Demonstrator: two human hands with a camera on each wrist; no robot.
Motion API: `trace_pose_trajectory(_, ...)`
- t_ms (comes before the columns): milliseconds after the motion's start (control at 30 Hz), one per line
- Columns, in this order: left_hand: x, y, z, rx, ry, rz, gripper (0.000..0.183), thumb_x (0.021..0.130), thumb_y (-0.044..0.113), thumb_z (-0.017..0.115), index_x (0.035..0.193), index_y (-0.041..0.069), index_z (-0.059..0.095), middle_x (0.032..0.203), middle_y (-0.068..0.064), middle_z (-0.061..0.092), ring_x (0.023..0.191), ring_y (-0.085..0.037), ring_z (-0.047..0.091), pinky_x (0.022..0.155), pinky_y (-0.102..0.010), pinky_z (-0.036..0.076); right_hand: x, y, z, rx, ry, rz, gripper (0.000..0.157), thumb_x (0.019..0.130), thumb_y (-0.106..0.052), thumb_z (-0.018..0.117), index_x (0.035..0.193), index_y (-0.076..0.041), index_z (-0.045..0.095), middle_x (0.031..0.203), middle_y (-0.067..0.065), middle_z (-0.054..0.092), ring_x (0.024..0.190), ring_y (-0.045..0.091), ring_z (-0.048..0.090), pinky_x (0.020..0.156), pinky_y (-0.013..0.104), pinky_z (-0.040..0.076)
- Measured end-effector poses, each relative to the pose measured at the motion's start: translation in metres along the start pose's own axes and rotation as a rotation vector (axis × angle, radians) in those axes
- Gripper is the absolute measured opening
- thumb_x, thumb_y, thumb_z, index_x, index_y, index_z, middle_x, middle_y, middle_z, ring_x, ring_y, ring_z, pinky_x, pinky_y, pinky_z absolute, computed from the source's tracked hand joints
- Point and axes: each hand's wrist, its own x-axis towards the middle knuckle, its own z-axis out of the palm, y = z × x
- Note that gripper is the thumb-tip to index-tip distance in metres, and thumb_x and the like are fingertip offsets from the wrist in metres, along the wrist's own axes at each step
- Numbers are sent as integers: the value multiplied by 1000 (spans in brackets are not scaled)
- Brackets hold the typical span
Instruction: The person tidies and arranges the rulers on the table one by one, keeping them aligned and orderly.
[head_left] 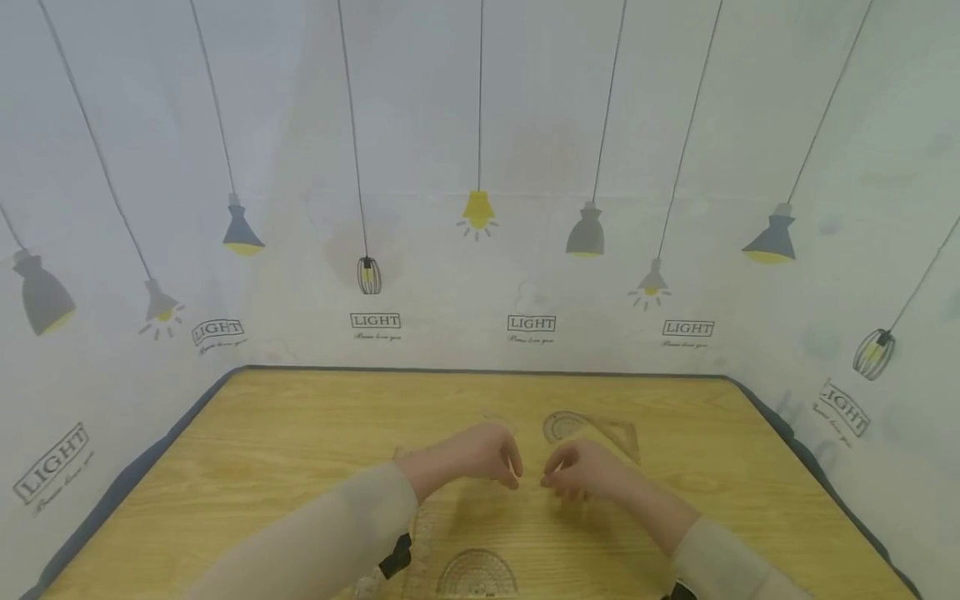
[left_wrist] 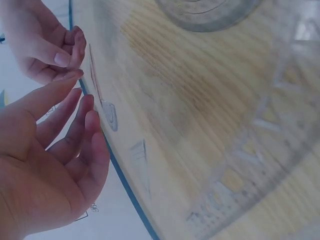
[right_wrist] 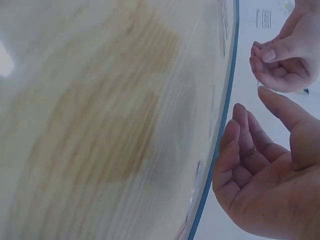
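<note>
My left hand and right hand hover over the middle of the wooden table, fingertips facing each other across a small gap. Both have loosely curled fingers and hold nothing, as the left wrist and right wrist views also show. Below them, near the front edge, lies a clear semicircular protractor. A clear ruler with cut-out shapes lies beside it, partly hidden by the left forearm in the head view. Behind the right hand are another clear protractor and a clear set square.
A clear triangular piece lies toward the far side, mostly covered by the left hand in the head view. The wood-grain table has a dark edge and meets a pale wall covering printed with hanging lamps on three sides.
</note>
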Motion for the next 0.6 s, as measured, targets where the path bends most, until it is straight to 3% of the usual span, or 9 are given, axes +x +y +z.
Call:
trace_pose_trajectory(300,38,3,3,77,54,-96,12,79,20,82,88,17,75,83,8,66,73,-6,60,71,-24,51,10,23,-25,21,170,130,23,86,-16,72,102,0,68,79,6,67,66,23,63,62,37,55)
trace_pose_trajectory(600,69,5,8,-111,162,-169,33,78,23,82,108,15,69,115,-1,66,105,-19,61,92,-37,49,33,36,-47,58,195,168,31,90,-16,69,112,5,64,92,9,68,78,26,62,72,41,55)
